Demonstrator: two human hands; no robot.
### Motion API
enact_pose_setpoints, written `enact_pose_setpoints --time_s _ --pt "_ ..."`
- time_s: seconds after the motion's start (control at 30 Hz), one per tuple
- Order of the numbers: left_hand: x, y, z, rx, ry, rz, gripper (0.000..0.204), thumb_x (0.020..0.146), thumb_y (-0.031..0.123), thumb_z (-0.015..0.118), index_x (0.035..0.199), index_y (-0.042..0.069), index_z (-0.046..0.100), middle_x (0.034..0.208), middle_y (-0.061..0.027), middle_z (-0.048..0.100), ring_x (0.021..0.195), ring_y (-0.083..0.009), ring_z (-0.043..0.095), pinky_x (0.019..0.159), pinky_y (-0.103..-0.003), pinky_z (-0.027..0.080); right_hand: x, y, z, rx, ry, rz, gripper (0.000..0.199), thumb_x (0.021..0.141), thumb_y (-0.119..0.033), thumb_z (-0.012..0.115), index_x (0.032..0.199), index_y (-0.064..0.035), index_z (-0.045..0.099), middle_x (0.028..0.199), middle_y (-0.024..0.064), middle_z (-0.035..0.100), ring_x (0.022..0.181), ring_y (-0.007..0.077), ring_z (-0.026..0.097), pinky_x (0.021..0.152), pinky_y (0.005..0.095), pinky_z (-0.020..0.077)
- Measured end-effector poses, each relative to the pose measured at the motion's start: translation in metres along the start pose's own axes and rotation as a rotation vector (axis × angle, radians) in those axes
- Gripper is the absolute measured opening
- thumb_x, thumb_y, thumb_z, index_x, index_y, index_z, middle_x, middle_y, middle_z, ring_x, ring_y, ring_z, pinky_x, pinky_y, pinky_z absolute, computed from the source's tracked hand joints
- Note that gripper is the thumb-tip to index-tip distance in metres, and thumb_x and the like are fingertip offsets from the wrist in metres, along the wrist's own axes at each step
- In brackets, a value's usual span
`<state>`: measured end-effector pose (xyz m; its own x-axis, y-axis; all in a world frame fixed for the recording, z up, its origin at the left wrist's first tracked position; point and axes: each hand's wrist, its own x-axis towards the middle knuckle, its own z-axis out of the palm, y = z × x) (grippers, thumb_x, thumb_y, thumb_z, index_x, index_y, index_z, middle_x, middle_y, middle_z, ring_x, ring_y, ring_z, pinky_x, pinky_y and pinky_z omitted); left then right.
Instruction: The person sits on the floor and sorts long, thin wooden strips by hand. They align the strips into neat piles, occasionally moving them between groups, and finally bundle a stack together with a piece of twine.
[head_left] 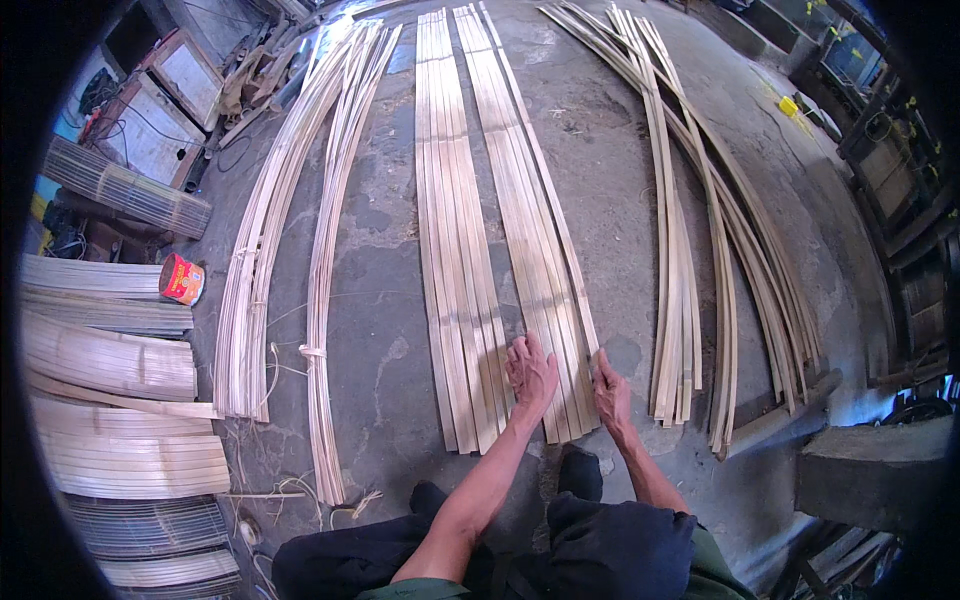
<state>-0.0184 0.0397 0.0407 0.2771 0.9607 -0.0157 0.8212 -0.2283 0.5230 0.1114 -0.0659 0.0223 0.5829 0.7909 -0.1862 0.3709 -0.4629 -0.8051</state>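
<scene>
Two rows of long, pale bamboo strips lie side by side on the floor in front of me: a left row (pixel 455 250) and a right row (pixel 530 230). My left hand (pixel 532 378) rests at the left edge of the right row, fingers bent and a little apart, fingertips on the strips. At that row's right side, my right hand (pixel 611 392) pinches the near end of a single bamboo strip (pixel 548 190). This strip runs along the row, with a narrow gap at its far part. My right fingertips are partly hidden.
Tied bundles of strips (pixel 320 370) lie to the left, and loose crossing strips (pixel 690 270) to the right. Stacked slat panels (pixel 130 460) and a red tub (pixel 181 279) line the left side. A concrete block (pixel 860 475) stands at the right.
</scene>
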Motion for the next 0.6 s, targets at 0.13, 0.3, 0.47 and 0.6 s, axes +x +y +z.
enact_pose_setpoints --time_s 0.13,0.3,0.47,0.6 --pt "-0.004 -0.008 0.006 0.026 -0.004 -0.006 0.061 0.080 0.020 0.066 0.130 -0.005 0.041 0.113 -0.0161 0.046 0.107 -0.0340 0.047 0.089 -0.046 0.040 -0.005 0.005 0.006 0.028 -0.024 -0.025 0.043 0.097 -0.019 0.052 0.140 -0.0193 0.047 0.065 0.0071 0.046 0.063 0.0107 0.045 0.058 0.0287 0.0432" --pt "0.000 -0.020 0.014 0.004 0.054 0.028 0.061 0.079 0.017 0.064 0.132 -0.006 0.043 0.113 -0.0166 0.046 0.106 -0.0339 0.047 0.089 -0.045 0.041 0.001 0.004 0.003 -0.024 -0.068 -0.032 0.040 0.096 -0.018 0.054 0.135 -0.0169 0.053 0.073 0.0225 0.050 0.060 0.0264 0.056 0.058 0.0364 0.0463" --pt "-0.001 -0.023 0.016 -0.102 0.054 0.023 0.057 0.080 0.013 0.062 0.132 -0.004 0.046 0.112 -0.0171 0.047 0.107 -0.0345 0.047 0.091 -0.045 0.041 0.006 -0.005 -0.017 -0.382 -0.081 -0.167 0.038 0.096 -0.030 0.053 0.132 -0.0191 0.055 0.083 0.0267 0.062 0.074 0.0427 0.065 0.063 0.0486 0.0497" --pt "0.000 -0.027 0.017 -0.149 0.115 -0.003 0.053 0.077 0.010 0.064 0.126 -0.003 0.049 0.113 -0.0170 0.047 0.108 -0.0347 0.047 0.093 -0.045 0.040 0.002 -0.036 -0.027 -0.594 -0.166 -0.100 0.037 0.096 -0.037 0.050 0.129 -0.0217 0.058 0.082 0.0223 0.066 0.079 0.0405 0.066 0.066 0.0504 0.0501"
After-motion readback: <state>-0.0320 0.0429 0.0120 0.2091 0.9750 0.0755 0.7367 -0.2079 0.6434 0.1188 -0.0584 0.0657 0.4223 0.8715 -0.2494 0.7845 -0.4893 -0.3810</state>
